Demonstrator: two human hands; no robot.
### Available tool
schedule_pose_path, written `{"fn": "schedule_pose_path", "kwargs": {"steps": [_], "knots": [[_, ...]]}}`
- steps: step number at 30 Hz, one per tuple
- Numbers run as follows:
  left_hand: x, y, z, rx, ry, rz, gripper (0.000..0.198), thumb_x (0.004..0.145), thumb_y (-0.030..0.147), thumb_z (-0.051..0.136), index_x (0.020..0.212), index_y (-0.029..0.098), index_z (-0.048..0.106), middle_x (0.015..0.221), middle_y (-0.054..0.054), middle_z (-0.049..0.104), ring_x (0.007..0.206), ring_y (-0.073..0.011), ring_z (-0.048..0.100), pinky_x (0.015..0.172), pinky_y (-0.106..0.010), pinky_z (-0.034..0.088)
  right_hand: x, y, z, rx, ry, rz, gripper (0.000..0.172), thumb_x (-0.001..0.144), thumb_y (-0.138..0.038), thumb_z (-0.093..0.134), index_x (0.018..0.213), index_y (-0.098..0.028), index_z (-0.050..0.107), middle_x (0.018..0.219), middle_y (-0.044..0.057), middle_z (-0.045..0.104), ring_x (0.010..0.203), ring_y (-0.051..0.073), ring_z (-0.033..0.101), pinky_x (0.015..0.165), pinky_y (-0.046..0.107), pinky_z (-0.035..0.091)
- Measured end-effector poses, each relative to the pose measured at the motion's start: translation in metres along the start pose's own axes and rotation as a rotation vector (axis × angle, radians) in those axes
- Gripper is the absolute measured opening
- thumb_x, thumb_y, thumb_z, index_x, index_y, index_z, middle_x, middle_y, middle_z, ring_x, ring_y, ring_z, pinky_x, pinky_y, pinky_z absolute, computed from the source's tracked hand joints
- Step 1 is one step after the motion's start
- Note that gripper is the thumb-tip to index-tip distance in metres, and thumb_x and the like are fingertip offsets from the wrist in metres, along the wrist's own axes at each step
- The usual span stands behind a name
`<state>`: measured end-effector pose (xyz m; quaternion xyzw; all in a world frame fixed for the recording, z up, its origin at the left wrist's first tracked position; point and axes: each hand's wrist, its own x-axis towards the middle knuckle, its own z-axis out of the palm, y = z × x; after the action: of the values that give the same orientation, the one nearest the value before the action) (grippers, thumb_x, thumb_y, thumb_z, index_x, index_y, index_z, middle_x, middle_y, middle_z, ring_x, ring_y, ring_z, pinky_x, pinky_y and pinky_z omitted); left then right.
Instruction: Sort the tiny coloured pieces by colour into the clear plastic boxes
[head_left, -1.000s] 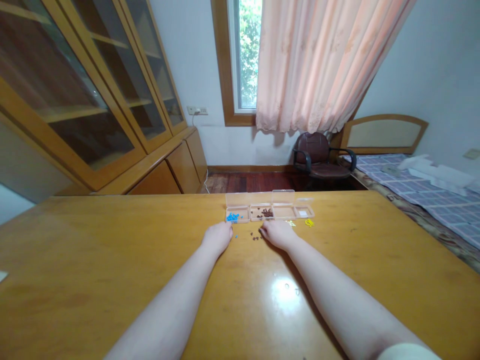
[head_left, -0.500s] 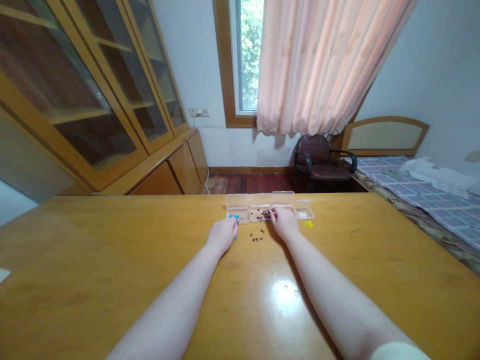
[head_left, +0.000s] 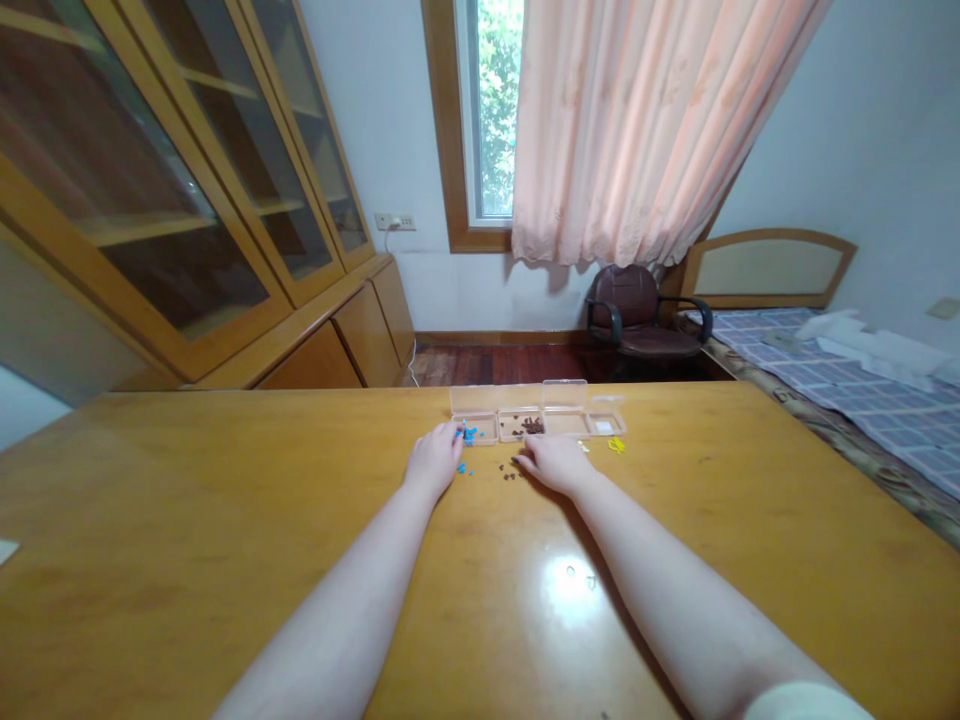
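My left hand (head_left: pixel 435 462) rests at the left end of a clear plastic box (head_left: pixel 487 440) with small blue pieces (head_left: pixel 470 435) in it. Its fingers are closed together by the blue pieces, and what they pinch is hidden. A few loose blue pieces (head_left: pixel 461 468) lie just below that box. My right hand (head_left: pixel 553 463) is in front of the middle boxes, with thumb and finger closed on a small brown piece (head_left: pixel 514 460). Other loose brown pieces (head_left: pixel 510 477) lie beside it. More brown pieces (head_left: pixel 533 426) are in the second clear box (head_left: pixel 507 437).
Right of the brown pieces' box stand another clear box (head_left: pixel 566 424) with its lid up and a smaller one (head_left: pixel 604 425) holding something white. Yellow pieces (head_left: pixel 616 445) and pale bits (head_left: pixel 583 447) lie before them. The table's far edge runs close behind.
My right hand has moved from above the boxes down and left to the loose brown pieces. My left hand has shifted slightly left, uncovering loose blue pieces.
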<state>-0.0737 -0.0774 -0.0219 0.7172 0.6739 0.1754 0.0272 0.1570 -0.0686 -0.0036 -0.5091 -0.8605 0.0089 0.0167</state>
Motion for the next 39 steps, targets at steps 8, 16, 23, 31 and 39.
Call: {"fn": "schedule_pose_path", "kwargs": {"steps": [8, 16, 23, 31, 39], "knots": [[-0.004, 0.0, 0.001, -0.129, 0.063, 0.087, 0.025, 0.088, 0.025, 0.041, 0.103, 0.02, 0.061, 0.096, -0.006, 0.065, 0.087, -0.0184, 0.06, 0.077, -0.028, 0.044, -0.002, -0.016, 0.003, -0.078, -0.048, -0.006, 0.034, 0.093, -0.029, 0.032, 0.097, -0.013, 0.062, 0.084, 0.015, 0.069, 0.078, 0.026, 0.066, 0.066, 0.033, 0.047], [-0.004, -0.001, -0.001, -0.204, 0.075, 0.125, 0.024, 0.085, 0.024, 0.043, 0.099, 0.02, 0.063, 0.096, -0.006, 0.067, 0.088, -0.0189, 0.061, 0.079, -0.03, 0.046, 0.0, -0.013, 0.0, -0.044, -0.109, 0.052, 0.04, 0.093, -0.033, 0.031, 0.094, -0.013, 0.066, 0.089, 0.016, 0.07, 0.083, 0.026, 0.066, 0.072, 0.034, 0.048], [-0.005, 0.001, -0.002, -0.211, 0.058, 0.146, 0.024, 0.085, 0.025, 0.043, 0.097, 0.02, 0.064, 0.094, -0.005, 0.067, 0.084, -0.0181, 0.061, 0.076, -0.029, 0.047, 0.0, -0.016, 0.003, -0.057, -0.157, 0.053, 0.034, 0.088, -0.023, 0.036, 0.088, -0.012, 0.068, 0.089, 0.018, 0.069, 0.083, 0.026, 0.066, 0.073, 0.033, 0.047], [-0.006, 0.001, -0.002, -0.217, 0.057, 0.149, 0.025, 0.085, 0.024, 0.042, 0.1, 0.02, 0.063, 0.095, -0.005, 0.067, 0.085, -0.0175, 0.061, 0.077, -0.028, 0.046, 0.01, -0.004, -0.009, 0.025, 0.073, 0.213, 0.035, 0.094, -0.031, 0.029, 0.097, -0.016, 0.061, 0.091, 0.013, 0.068, 0.081, 0.022, 0.063, 0.07, 0.028, 0.041], [-0.008, 0.0, -0.003, -0.225, 0.047, 0.128, 0.025, 0.085, 0.024, 0.043, 0.099, 0.021, 0.063, 0.096, -0.005, 0.067, 0.087, -0.0175, 0.061, 0.079, -0.028, 0.047, 0.009, 0.01, -0.007, 0.203, 0.05, 0.23, 0.033, 0.095, -0.038, 0.031, 0.1, -0.019, 0.058, 0.094, 0.008, 0.067, 0.084, 0.019, 0.061, 0.067, 0.025, 0.036]]}}
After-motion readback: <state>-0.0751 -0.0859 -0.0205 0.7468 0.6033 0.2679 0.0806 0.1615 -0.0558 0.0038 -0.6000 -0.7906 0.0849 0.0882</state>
